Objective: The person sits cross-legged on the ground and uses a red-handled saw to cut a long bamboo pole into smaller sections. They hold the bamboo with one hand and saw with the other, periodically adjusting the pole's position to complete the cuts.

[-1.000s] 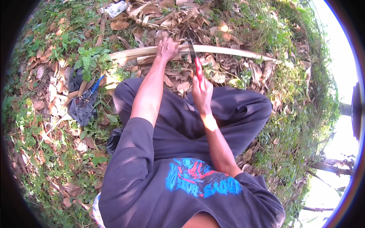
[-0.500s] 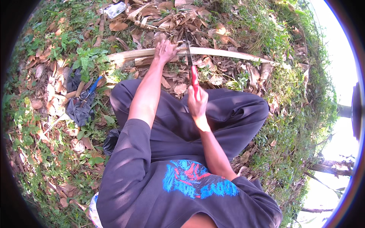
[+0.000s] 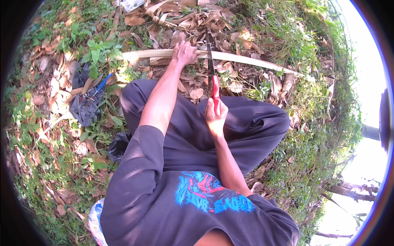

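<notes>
Strip (image 3: 242, 59): pale wood, lay crosswise on the leaf litter (image 3: 195, 93), just beyond the crossed legs (image 3: 246, 123). Left hand (image 3: 183, 54) rested over it, left of the saw (image 3: 216, 84), fingers forward and slightly apart; could not tell whether any curled underneath. Right hand (image 3: 216, 117) had its fingers wrapped round the red handle; the dark blade crossed the strip, tip pointing away. Cut depth too small to tell.

Judged best: strip pressed down firmly, fingers well off the blade line, strokes long, straight and light.

Surroundings: a shorter piece (image 3: 158, 61) lay near the strip. Dry leaves beyond might have snagged the tip. Black bag (image 3: 86, 111) and blue tool (image 3: 105, 81) lay left, out of the saw's way.
</notes>
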`<state>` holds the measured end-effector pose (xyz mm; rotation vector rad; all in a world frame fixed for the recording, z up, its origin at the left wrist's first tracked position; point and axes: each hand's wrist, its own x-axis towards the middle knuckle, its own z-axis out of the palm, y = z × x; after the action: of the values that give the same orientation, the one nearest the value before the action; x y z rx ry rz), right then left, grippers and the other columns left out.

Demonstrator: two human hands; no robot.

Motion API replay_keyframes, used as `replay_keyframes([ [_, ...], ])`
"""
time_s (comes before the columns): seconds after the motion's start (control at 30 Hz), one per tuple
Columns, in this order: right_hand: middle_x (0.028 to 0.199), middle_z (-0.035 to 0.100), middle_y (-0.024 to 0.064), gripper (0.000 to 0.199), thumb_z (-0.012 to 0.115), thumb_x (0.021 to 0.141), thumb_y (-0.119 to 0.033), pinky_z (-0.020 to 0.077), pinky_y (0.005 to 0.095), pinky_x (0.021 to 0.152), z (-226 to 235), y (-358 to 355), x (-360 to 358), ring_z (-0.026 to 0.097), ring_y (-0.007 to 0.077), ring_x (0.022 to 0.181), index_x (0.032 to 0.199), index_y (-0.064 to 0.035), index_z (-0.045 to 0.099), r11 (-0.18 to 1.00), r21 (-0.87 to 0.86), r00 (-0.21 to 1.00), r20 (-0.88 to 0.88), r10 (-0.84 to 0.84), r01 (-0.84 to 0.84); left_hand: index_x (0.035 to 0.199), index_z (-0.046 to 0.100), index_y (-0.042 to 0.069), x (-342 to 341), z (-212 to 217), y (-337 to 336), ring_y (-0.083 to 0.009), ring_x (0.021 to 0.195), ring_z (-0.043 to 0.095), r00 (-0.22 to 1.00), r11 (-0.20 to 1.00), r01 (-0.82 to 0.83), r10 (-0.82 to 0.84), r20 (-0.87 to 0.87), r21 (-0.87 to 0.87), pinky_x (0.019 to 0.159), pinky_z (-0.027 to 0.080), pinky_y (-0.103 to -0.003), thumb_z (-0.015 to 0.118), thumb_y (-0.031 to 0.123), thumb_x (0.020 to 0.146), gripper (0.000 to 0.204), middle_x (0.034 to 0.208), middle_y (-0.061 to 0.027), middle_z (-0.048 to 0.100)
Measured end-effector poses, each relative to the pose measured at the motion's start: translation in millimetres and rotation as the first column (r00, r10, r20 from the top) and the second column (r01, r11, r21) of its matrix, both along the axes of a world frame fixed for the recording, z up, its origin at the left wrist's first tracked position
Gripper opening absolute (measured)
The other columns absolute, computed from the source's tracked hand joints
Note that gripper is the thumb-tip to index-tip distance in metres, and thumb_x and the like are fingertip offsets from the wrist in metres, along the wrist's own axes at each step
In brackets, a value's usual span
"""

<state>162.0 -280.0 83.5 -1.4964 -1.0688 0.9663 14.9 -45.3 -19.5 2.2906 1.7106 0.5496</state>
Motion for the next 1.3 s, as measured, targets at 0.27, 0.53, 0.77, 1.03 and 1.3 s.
replay_keyframes([
  [0.27,0.056,0.042,-0.0015,0.033,0.062,0.096,-0.012,0.0314,0.0313,0.048,-13.7,58.6,11.9,0.036,0.0090,0.050,0.068,-0.0029,0.048,0.999,-0.019,1.000,-0.010,0.029,-0.029,0.101,0.074,0.022,6.0,-16.7,-7.5,-0.0310,0.108,0.057,0.997,0.990,-0.051,0.059,-0.058,0.132,0.092,0.044,-0.053,0.061,0.049,0.091,0.031,0.105,-0.0121,0.063],
  [0.53,0.059,0.045,-0.0075,0.025,0.057,0.099,-0.012,0.0294,0.0210,0.046,-5.5,-16.5,4.6,0.040,0.0004,0.051,0.076,-0.0034,0.054,0.998,-0.050,0.989,-0.143,0.034,-0.042,0.102,0.073,0.019,1.2,-11.7,-10.1,-0.0313,0.114,0.057,0.999,1.000,-0.014,0.014,-0.032,0.023,0.097,0.043,-0.054,0.061,0.048,0.092,0.033,0.110,-0.0157,0.064],
  [0.77,0.056,0.045,-0.0031,0.027,0.061,0.097,-0.013,0.0314,0.0256,0.048,-10.9,34.1,21.3,0.039,0.0048,0.051,0.073,-0.0031,0.054,1.000,0.003,0.995,-0.098,0.023,-0.023,0.101,0.073,0.019,7.4,-3.1,-5.3,-0.0332,0.109,0.058,0.998,1.000,0.000,0.000,-0.067,0.008,0.095,0.044,-0.054,0.060,0.048,0.093,0.033,0.107,-0.0157,0.064],
  [1.03,0.057,0.045,-0.0035,0.027,0.059,0.098,-0.012,0.0316,0.0258,0.048,-3.3,-15.3,10.4,0.041,0.0042,0.053,0.072,-0.0029,0.052,0.999,-0.037,0.999,-0.031,0.037,-0.039,0.105,0.073,0.021,2.8,-15.4,-5.5,-0.0351,0.114,0.058,0.998,0.999,-0.041,0.042,-0.043,0.029,0.098,0.044,-0.054,0.059,0.048,0.094,0.032,0.111,-0.0182,0.065],
  [1.3,0.057,0.045,0.0007,0.024,0.062,0.093,-0.010,0.0338,0.0297,0.050,-6.4,40.4,6.6,0.039,0.0081,0.052,0.073,-0.0002,0.054,0.998,0.063,0.989,0.150,0.020,-0.030,0.109,0.072,0.024,3.7,-3.5,-1.9,-0.0343,0.108,0.061,1.000,1.000,-0.007,0.007,-0.030,-0.027,0.094,0.047,-0.051,0.064,0.046,0.090,0.030,0.110,-0.0159,0.065],
])
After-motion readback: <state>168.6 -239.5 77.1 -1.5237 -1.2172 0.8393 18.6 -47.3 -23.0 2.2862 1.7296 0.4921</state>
